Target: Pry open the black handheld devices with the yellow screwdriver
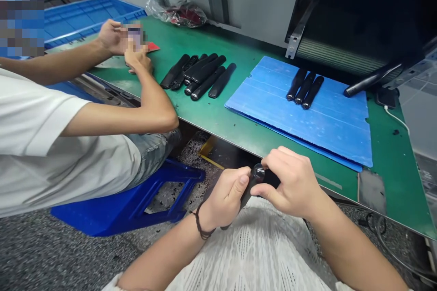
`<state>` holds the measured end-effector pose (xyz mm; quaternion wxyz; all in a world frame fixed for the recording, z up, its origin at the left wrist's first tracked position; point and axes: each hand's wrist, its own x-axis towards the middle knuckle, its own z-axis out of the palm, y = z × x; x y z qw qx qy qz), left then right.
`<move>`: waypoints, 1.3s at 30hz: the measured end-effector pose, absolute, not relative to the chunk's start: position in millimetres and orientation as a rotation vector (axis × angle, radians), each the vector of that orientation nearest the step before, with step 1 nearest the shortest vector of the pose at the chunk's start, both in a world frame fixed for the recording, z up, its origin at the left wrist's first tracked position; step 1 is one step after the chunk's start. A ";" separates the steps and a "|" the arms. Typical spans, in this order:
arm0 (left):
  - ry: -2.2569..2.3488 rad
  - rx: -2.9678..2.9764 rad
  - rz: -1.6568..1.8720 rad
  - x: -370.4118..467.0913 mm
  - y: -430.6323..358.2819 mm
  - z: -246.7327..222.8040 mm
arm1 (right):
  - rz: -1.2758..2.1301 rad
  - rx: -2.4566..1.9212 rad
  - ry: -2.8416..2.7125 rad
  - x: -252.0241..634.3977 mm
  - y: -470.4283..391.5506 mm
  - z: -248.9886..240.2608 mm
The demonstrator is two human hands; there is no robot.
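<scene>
My left hand [229,195] is wrapped round a black plastic handle [257,173], held above my lap in front of the bench. The handle's shiny rounded end points up between my hands, while its lower part is mostly hidden by my left fingers. My right hand [290,182] is curled at that end, its index finger on the shiny tip and its thumb against the side. Three similar black handles [305,88] lie side by side on a blue plastic sheet [266,95]. To the left, several more black handles [201,75] are heaped on the green bench top [205,113].
A co-worker's forearm [126,118] rests at the left, a blurred phone in the hands. Below stands a blue stool [102,213]. A black bar [372,79] sticks out over the sheet near a charging phone [387,97]. A grey plate [372,191] lies at the bench's front edge.
</scene>
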<state>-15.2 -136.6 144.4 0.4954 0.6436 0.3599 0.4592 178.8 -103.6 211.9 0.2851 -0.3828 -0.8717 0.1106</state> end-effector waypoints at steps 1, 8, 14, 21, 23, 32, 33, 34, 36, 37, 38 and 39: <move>0.870 1.575 1.133 -14.5 -136.5 144.6 | 0.254 -1.026 -2.354 177.6 -102.7 214.0; 0.940 1.472 1.163 -9.1 -136.7 146.6 | -0.145 -0.980 -2.339 171.6 -101.6 213.3; 0.960 1.377 1.189 -5.4 -135.9 148.2 | -0.361 -1.044 -2.224 165.8 -107.7 193.2; 1.012 1.269 1.226 -1.8 -133.9 153.7 | -0.317 -1.066 -2.255 160.8 -113.3 183.1; 1.068 1.224 1.253 -1.9 -131.2 155.8 | -0.259 -1.063 -2.291 158.4 -117.5 178.7; 1.180 0.895 1.283 1.1 -110.2 159.9 | -0.053 -1.050 -2.367 150.6 -135.0 159.6; 1.181 0.888 1.282 2.1 -108.3 159.8 | -0.043 -1.052 -2.368 150.9 -135.6 158.6; 1.178 0.879 1.281 3.0 -106.5 159.5 | -0.039 -1.055 -2.369 151.4 -136.2 157.8; 1.168 0.853 1.281 4.4 -103.3 158.8 | -0.036 -1.064 -2.372 152.2 -137.5 156.3; 1.166 0.842 1.284 4.6 -101.6 158.4 | -0.033 -1.062 -2.378 152.5 -138.4 155.6; 1.169 0.834 1.289 4.6 -99.8 158.3 | -0.025 -1.061 -2.389 152.5 -139.7 154.7; 1.175 0.828 1.298 4.2 -97.8 158.4 | -0.016 -1.054 -2.403 152.3 -141.2 153.7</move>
